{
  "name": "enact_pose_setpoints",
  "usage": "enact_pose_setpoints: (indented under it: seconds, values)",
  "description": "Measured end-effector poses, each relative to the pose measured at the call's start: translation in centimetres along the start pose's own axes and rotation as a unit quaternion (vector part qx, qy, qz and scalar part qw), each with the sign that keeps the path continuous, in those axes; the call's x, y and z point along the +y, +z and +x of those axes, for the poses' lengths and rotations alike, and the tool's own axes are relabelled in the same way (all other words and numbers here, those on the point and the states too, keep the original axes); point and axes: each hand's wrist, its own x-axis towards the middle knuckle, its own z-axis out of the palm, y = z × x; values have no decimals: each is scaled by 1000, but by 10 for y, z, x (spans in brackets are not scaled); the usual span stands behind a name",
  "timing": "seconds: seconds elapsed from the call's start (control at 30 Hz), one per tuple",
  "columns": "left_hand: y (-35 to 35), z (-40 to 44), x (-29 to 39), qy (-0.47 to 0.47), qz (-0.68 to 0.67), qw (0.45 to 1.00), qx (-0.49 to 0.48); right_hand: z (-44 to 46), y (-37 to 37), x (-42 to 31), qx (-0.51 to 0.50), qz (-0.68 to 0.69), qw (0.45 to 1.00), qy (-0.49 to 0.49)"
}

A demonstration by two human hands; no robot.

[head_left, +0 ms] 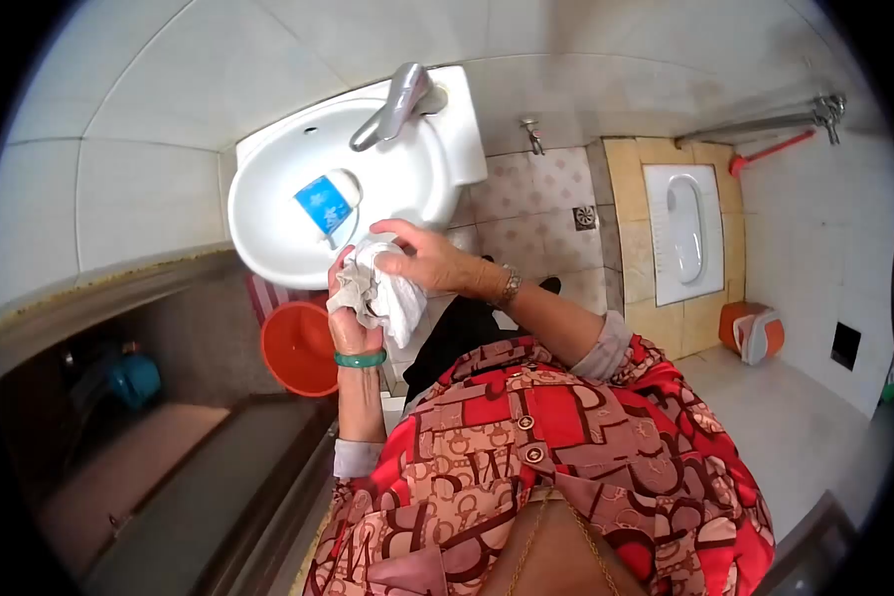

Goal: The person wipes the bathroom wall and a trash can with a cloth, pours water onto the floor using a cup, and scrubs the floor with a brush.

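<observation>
We hold a bunched white cloth (399, 298) between both hands, just off the near rim of the sink (263, 214). Our left hand (350, 323), a green bangle (360, 359) at its wrist, cups the cloth from the left and below, its fingers partly hidden by the folds. Our right hand (429, 262) grips it from above, thumb and fingers bent against the fabric. In the basin lies a blue-and-white packet (323, 205), below the faucet (402, 104); an orange bucket (296, 350) stands beside our left wrist, lower down.
</observation>
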Motion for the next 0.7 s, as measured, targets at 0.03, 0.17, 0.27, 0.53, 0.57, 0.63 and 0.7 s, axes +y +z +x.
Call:
enact_pose_setpoints:
  seconds: [0.03, 0.17, 0.27, 0.53, 0.57, 0.63, 0.7]
  values:
    - [7, 3, -5, 7, 9, 1000, -4, -3, 7, 9, 53, -111, 981, -149]
    - [35, 5, -7, -17, 83, 991, -99, -16, -14, -7, 140, -120, 965, -187]
    - [42, 16, -11, -69, 192, 973, -106, -29, -43, -1, 215, -117, 952, -184]
    - [99, 84, -117, -168, 318, 916, -181, -134, -116, 43, 427, -85, 887, -151]
    - [111, 87, -128, -276, 261, 902, -206, -149, -126, 44, 437, -81, 882, -154]
    - [171, 50, -157, -334, 234, 873, -267, -192, -145, 37, 509, -62, 848, -133]
    - [182, 39, -197, -328, 285, 842, -318, -226, -165, 35, 533, -75, 834, -120]
